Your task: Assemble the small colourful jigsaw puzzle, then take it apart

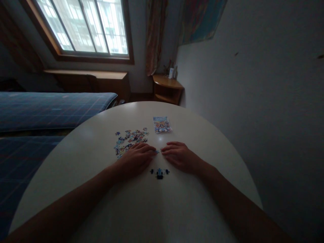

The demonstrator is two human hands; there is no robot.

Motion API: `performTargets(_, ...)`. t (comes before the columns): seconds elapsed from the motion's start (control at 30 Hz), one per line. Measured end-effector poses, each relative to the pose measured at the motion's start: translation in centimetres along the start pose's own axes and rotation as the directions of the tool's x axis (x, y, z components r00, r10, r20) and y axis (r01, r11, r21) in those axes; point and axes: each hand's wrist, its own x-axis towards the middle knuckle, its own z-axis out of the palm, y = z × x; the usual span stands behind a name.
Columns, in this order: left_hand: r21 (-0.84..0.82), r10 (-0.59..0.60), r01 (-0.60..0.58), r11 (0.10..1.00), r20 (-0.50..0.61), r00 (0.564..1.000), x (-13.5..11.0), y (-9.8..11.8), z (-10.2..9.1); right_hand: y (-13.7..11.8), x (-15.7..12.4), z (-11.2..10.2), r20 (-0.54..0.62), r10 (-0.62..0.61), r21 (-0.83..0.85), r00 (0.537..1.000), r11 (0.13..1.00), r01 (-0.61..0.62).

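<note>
My left hand (138, 156) rests low over the table, its fingertips closed on a small light-blue puzzle piece (157, 151). Facing it, my right hand (178, 156) has its thumb and fingers drawn together at a tiny pale puzzle piece (161, 151), partly covered by the fingertips. A narrow gap separates the two hands. Nearer to me, between the wrists, lies a small joined group of puzzle pieces (159, 172) in dark and light blue. Loose puzzle pieces (134, 136) spread beyond my left hand, which hides some of them.
A colourful picture sheet (162, 124) lies flat beyond the hands on the round white table (197, 128). Left of the table is a bed with a blue plaid cover (50, 108). A wooden corner shelf (167, 82) stands behind, and a wall (265, 101) runs along the right.
</note>
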Motion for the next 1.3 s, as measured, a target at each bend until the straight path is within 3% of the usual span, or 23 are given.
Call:
performTargets(0.07,-0.017,-0.012,0.012,1.0,-0.019,1.0,0.0,-0.2,0.2,0.0,0.1,0.0,-0.041,0.011,0.026,0.999,1.0,-0.01)
performTargets(0.23,-0.021,-0.027,0.026,0.999,-0.059,0.998,0.2,0.0,0.4,-0.5,0.7,0.5,-0.187,0.199,-0.039,0.962,0.977,-0.21)
performTargets(0.43,-0.011,-0.058,0.057,0.998,-0.047,0.997,0.2,0.6,0.3,-0.7,1.2,0.7,-0.121,0.199,-0.07,0.972,0.976,-0.208)
performTargets(0.67,-0.019,-0.056,0.054,0.998,-0.073,0.996,0.4,0.6,0.8,-0.6,2.5,-1.6,0.08,0.217,-0.074,0.973,0.975,-0.211)
performTargets(0.8,-0.046,-0.037,0.033,0.998,-0.096,0.995,0.4,0.6,0.9,-0.5,2.2,-1.4,0.046,0.247,-0.016,0.968,0.969,-0.247)
performTargets(0.97,-0.077,-0.095,0.084,0.993,-0.142,0.985,0.7,0.7,1.1,-0.4,1.8,-0.1,-0.017,0.278,0.031,0.96,0.96,-0.278)
performTargets(1.3,-0.121,-0.171,0.153,0.981,-0.159,0.972,0.9,0.9,0.6,-0.5,1.8,0.0,-0.034,0.265,0.071,0.964,0.962,-0.262)
